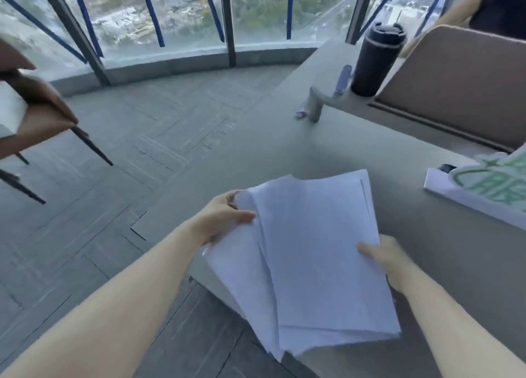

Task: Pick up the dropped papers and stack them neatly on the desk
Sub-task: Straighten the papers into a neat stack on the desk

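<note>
Both hands are closed on the papers (318,252) over the desk (284,147) edge, the left hand (222,221) at the left side, the right hand (384,259) at the right side, sheets not aligned

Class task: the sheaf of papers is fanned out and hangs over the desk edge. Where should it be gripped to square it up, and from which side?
Probably by the two long side edges of the papers, one hand from each side, as the left hand and right hand grip now. The sheets splay sideways, so inward pressure aligns them.
</note>
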{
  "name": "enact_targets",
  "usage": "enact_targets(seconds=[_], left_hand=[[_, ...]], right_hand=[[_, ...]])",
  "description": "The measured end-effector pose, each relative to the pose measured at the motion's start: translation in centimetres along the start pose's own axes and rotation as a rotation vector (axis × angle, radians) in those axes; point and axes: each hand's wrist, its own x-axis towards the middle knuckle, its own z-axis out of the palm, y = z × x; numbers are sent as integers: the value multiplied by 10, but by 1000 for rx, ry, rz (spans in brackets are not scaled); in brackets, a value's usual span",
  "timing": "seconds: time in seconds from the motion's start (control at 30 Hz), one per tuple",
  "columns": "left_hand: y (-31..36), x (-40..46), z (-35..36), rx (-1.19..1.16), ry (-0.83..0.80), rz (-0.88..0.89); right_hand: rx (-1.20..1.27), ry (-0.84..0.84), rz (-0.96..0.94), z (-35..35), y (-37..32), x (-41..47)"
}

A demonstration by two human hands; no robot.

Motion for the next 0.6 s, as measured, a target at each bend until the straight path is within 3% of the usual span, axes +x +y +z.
enact_targets(seconds=[0.13, 0.2, 0.33, 0.4, 0.47, 0.6], left_hand=[[55, 20, 0, 69, -107, 65], [61, 29, -10, 172, -137, -16], [19, 49, -27, 681, -154, -235], [-4, 56, -29, 858, -94, -267], [-14, 63, -36, 932, 38, -183], [7, 73, -77, 743, 296, -19]], right_hand=[[131, 63, -5, -15, -15, 4], [178, 139, -8, -20, -16, 4], [154, 292, 3, -26, 0, 1], [123, 333, 33, -24, 9, -8], [111, 401, 74, -26, 20, -15], [100, 515, 143, -29, 35, -25]])
